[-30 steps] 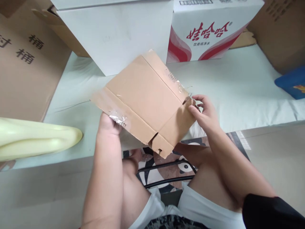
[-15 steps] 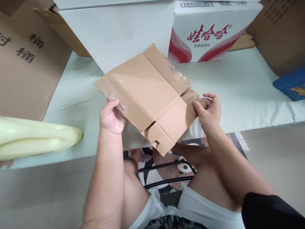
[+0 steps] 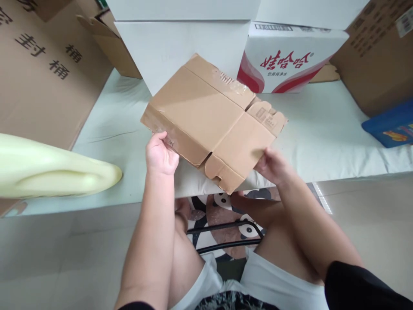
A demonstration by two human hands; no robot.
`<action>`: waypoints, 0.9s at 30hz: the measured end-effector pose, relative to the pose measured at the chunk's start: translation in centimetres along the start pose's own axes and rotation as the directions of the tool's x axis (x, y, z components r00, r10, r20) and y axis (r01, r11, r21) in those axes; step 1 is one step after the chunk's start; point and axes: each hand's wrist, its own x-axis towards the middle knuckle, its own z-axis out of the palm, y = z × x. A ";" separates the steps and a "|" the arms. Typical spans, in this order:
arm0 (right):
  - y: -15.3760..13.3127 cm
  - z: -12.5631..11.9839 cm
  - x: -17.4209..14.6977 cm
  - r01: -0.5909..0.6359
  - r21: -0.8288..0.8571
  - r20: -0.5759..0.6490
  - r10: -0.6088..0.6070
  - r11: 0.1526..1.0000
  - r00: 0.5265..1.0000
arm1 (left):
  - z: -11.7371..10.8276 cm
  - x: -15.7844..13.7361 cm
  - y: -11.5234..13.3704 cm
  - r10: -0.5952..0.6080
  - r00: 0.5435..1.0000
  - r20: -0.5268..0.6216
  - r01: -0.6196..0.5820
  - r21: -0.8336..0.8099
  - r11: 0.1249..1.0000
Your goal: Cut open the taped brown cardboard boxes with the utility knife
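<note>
A brown, unfolded cardboard box (image 3: 196, 110) is held up and slanted above the covered surface, its creased panels and slotted flaps showing. My left hand (image 3: 161, 153) pinches its lower left edge, thumb on top near a strip of clear tape. On the lower right edge, my right hand (image 3: 270, 165) grips the panel between thumb and fingers; most of those fingers are hidden or blurred. A torn, taped flap runs along the top right side, and printed marks show on the small flap at the right.
Behind stand white cartons (image 3: 187, 47) and a white-and-red carton (image 3: 287, 64). Large brown boxes (image 3: 48, 86) flank both sides. A pale green, smooth object (image 3: 58, 168) lies at left, a blue pack (image 3: 392, 127) at right. Below are my legs and a black metal frame (image 3: 226, 246).
My right hand has slid from the small right flap down to the lower right edge of the cardboard. My left hand keeps its hold. The camera view has shifted slightly.
</note>
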 end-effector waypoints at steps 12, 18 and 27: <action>-5.5 -6.1 -6.1 0.127 -0.122 -0.457 -0.170 0.984 0.873 | 0.3 -2.5 1.5 -0.218 0.971 0.094 0.212 0.068 0.975; -9.7 -12.8 -8.8 0.214 -0.324 -0.801 -0.388 0.921 0.456 | 1.4 -3.0 1.3 -0.240 0.959 0.152 0.232 0.070 0.970; -14.2 -18.6 4.5 0.020 -0.490 -0.787 -0.452 0.872 0.420 | 2.6 -2.1 -0.1 -0.309 0.907 0.285 0.272 0.162 0.949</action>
